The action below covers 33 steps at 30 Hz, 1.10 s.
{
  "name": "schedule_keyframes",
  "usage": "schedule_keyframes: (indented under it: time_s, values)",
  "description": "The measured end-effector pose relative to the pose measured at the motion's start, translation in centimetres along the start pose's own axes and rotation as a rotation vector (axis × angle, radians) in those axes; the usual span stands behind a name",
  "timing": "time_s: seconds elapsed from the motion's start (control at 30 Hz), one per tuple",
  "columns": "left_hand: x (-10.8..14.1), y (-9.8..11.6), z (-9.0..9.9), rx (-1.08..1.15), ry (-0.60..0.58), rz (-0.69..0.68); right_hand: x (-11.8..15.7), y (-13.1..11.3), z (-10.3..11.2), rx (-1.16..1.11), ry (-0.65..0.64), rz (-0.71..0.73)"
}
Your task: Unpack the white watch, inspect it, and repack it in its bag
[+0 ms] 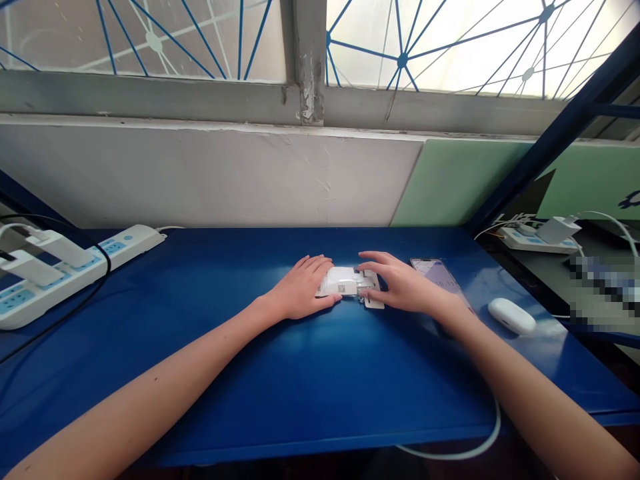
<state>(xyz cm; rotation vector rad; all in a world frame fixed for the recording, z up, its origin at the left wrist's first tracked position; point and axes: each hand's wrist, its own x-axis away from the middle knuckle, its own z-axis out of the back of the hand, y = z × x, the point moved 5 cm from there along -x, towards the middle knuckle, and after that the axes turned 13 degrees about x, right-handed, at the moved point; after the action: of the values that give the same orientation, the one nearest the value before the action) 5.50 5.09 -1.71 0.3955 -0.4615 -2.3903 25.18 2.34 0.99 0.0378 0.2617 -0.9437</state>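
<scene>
On the blue desk (310, 373) in front of me lies a small white package (343, 280) with a printed code on it and what looks like clear plastic around it. My left hand (303, 290) covers its left end, fingers over the far side and thumb along the near edge. At the other end, my right hand (400, 283) has its thumb and fingers around a flat white tab (374, 301). A phone (440, 273) with a lit screen is partly hidden behind my right wrist.
A long white power strip (135, 239) with plugged-in chargers and a black cable (109, 263) lies at left. Right of my forearm sits a white rounded case (513, 316). A slanted blue post (545, 140) rises at right, and a white cable (465, 455) hangs off the front edge.
</scene>
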Motion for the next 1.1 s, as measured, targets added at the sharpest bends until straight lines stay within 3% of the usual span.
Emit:
schedule_keyframes:
  time_s: [0.37,0.57,0.83,1.1]
  values:
    - [0.0,0.1,0.1,0.006,0.005,0.003,-0.3,0.6,-1.2,-0.032,-0.072,0.022]
    - [-0.1,0.2,0.2,-0.02,-0.001,0.027,-0.3,0.5,-0.3,0.058,-0.06,0.1]
    - [-0.1,0.1,0.1,-0.022,-0.009,0.027,0.4,2.2,1.2,0.043,-0.067,0.019]
    - [0.0,0.0,0.1,-0.007,0.008,0.007,0.3,1.1,0.9,0.078,-0.106,-0.008]
